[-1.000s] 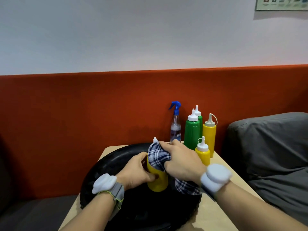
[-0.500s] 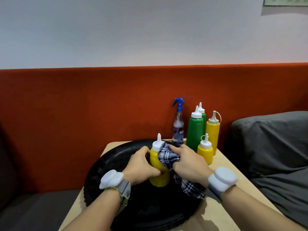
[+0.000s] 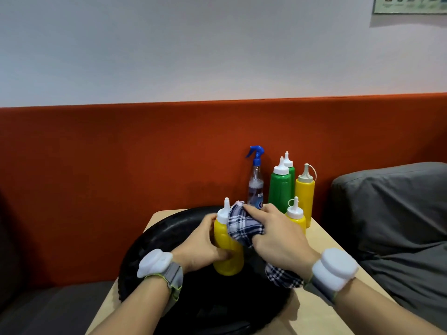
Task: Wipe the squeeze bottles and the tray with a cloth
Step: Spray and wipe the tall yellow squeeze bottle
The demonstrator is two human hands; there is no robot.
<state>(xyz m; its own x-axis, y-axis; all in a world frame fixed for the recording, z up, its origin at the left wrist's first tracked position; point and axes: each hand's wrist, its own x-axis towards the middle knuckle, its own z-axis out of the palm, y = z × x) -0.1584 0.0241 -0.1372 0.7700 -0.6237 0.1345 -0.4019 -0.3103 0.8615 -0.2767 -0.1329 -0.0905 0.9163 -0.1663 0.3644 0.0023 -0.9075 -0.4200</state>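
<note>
A yellow squeeze bottle (image 3: 226, 240) with a white cap stands upright on the round black tray (image 3: 159, 240). My left hand (image 3: 202, 245) grips its body from the left. My right hand (image 3: 278, 235) presses a blue-and-white checked cloth (image 3: 243, 226) against the bottle's upper right side, just below the cap; the cloth's loose end hangs under my wrist. On the table behind stand a small yellow bottle (image 3: 296, 217), a tall yellow bottle (image 3: 305, 194) and two green bottles (image 3: 280, 189), one behind the other.
A clear spray bottle (image 3: 255, 187) with a blue trigger stands by the green bottles. The small wooden table (image 3: 321, 247) ends close behind them at an orange backrest (image 3: 121, 165). A grey cushion (image 3: 391, 213) lies to the right.
The cloth slid off the cap, which is now bare, and moved to the bottle's upper right side. My left hand keeps its grip on the bottle.
</note>
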